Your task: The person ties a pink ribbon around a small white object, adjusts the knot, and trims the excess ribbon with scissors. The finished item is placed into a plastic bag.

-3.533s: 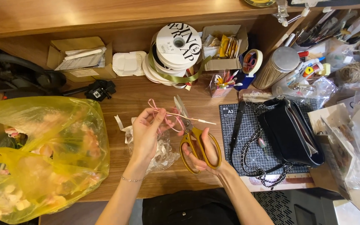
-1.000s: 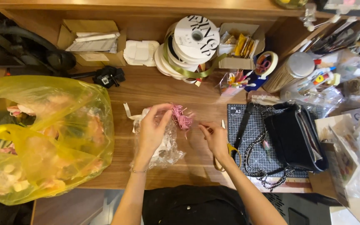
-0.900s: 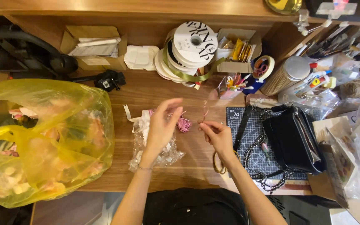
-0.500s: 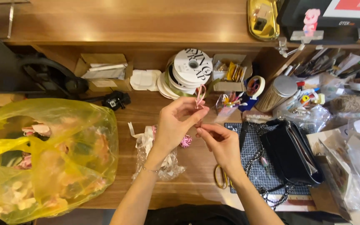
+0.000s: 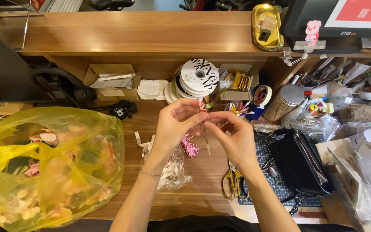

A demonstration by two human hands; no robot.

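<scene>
A small pink ribbon (image 5: 204, 112), seemingly a bow, is pinched between left hand (image 5: 174, 124) and right hand (image 5: 232, 135) above the surface (image 5: 211, 176), and is best kept taut with fingertips close.

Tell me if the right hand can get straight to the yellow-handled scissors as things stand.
Probably yes. The scissors lie uncovered on the wooden desk, just below the right hand, nothing on top. But its fingers pinch a small ribbon piece with the left hand.
</scene>
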